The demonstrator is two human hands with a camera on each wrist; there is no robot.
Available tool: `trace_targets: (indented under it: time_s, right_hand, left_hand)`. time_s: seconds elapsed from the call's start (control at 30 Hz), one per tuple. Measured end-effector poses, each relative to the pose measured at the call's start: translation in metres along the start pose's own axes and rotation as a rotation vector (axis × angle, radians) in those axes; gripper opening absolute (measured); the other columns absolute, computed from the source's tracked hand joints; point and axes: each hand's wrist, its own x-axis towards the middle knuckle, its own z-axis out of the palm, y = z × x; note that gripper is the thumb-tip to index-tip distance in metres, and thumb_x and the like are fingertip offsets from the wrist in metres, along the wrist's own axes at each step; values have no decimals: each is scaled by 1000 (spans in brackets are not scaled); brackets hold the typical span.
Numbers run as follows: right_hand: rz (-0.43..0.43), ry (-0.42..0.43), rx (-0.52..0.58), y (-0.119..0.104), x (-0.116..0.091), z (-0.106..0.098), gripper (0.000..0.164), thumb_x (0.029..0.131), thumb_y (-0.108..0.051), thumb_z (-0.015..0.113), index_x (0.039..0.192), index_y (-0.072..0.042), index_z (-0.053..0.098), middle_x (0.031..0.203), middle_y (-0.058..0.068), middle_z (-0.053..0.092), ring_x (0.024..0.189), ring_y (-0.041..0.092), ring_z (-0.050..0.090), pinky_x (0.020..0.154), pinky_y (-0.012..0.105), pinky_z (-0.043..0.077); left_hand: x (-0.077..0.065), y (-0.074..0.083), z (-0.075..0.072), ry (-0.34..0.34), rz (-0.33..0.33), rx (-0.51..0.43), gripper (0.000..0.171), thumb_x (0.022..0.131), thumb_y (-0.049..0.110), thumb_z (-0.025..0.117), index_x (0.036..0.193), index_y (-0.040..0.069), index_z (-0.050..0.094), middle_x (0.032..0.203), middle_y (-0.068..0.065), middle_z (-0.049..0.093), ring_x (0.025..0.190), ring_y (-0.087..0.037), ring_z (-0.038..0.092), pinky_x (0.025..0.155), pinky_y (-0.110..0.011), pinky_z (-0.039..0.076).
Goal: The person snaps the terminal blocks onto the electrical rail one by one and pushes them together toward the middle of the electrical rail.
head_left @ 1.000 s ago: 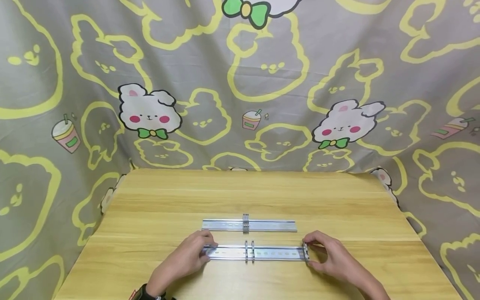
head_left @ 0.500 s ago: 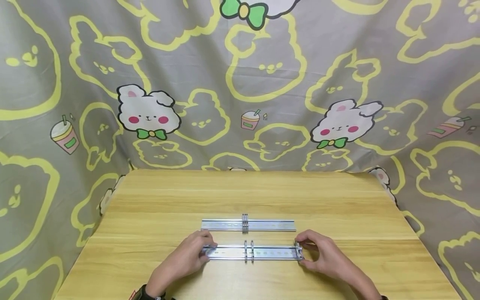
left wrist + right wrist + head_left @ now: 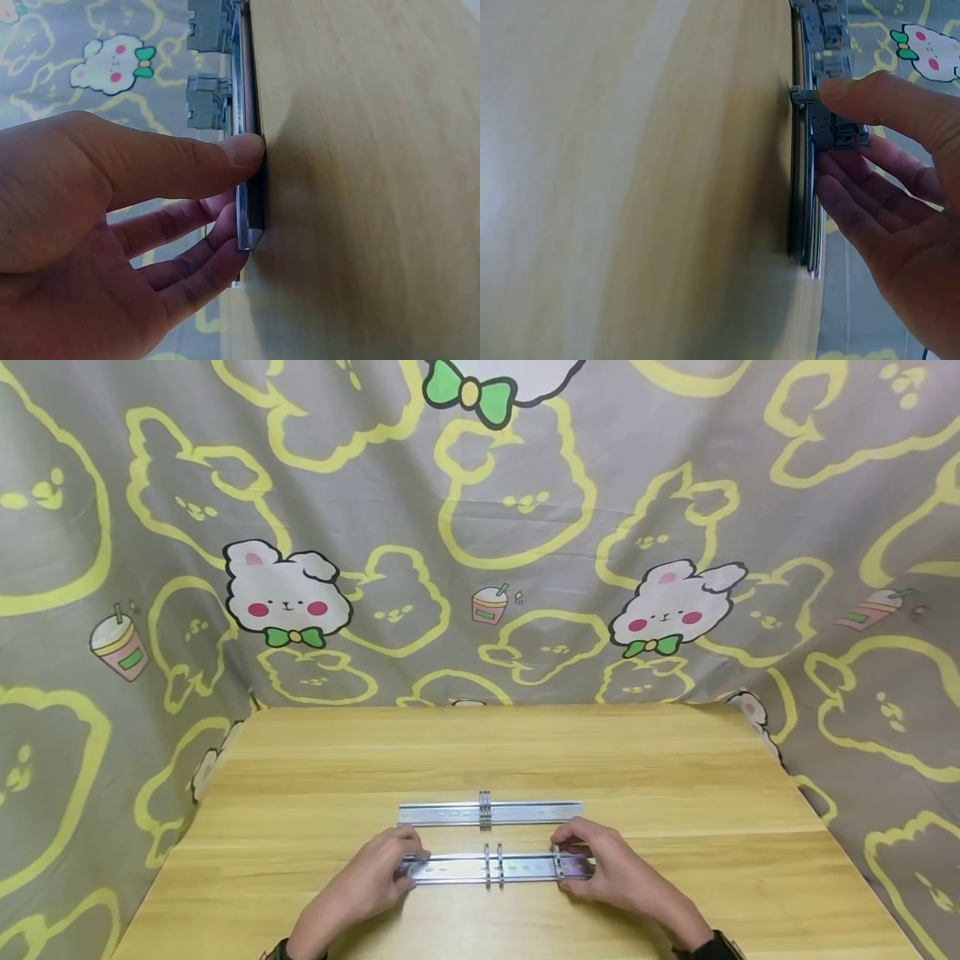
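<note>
A slotted metal DIN rail lies on the table in front of me. My left hand holds its left end, thumb on the near edge and fingers at the far side. Two thin grey terminal blocks stand apart near the middle of this rail. Farther right, my right hand pinches another grey terminal block seated across the rail, between thumb and fingers. The rail's right end reaches past that block, partly covered by the hand in the head view.
Behind lies a second DIN rail, parallel to the first, with several terminal blocks packed together at its middle. The wooden table meets a patterned grey curtain at the back and sides.
My right hand has moved left along the near rail, carrying the pinched terminal block from the right end inward. The left hand keeps its hold. The head view has shifted slightly.
</note>
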Motion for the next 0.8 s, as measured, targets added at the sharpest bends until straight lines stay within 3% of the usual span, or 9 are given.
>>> trace_targets:
  time_s: [0.5, 0.8]
  right_hand:
    - [-9, -37, -19, -19, 26, 25, 50, 66, -11, 85, 110, -3, 62, 108, 5, 67, 100, 17, 64, 88, 36, 57]
    - [-25, -1, -24, -30, 37, 41, 51, 65, -13, 87, 109, -4, 63, 105, 3, 68, 98, 16, 65, 87, 32, 57]
  left_hand:
    - [-1, -1, 0, -7, -14, -5, 26, 72, -1, 79, 97, 2, 75, 96, 0, 64, 89, -18, 61, 78, -37, 59]
    - [0, 0, 1, 1, -6, 3, 26, 72, -1, 79, 97, 1, 75, 96, -1, 64, 88, -18, 60, 76, -36, 59]
